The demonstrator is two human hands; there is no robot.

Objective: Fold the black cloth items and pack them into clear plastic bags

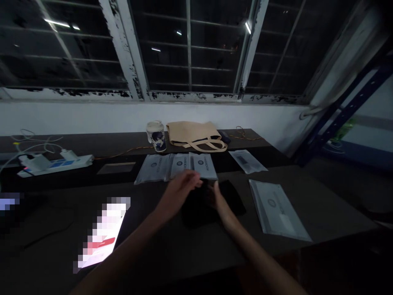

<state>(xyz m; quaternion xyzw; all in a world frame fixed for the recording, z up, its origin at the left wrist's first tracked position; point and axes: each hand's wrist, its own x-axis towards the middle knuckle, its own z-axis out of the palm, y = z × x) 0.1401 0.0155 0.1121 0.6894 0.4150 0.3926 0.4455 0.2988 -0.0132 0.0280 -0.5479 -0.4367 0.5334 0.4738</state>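
A black, flat item [231,196], perhaps folded cloth, lies on the dark table in front of me; the dim light hides its details. Over its far left edge, my left hand [185,183] has its fingers curled together, and what they hold is too dark to make out. My right hand [218,200] is at the middle of the black item, thumb up, its other fingers curled inward and partly lost in shadow. Just beyond my hands lie several frosted plastic pouches, among them a printed pouch [203,165]. Another printed pouch [278,209] lies to the right.
A smaller pouch [247,161] lies at the back right. Behind stand a patterned cup [156,137] and a beige tote bag [193,133]. At left are a power strip [55,165] with plugs and cables, and a lit phone screen [102,237]. A blue metal rack [346,108] stands at right.
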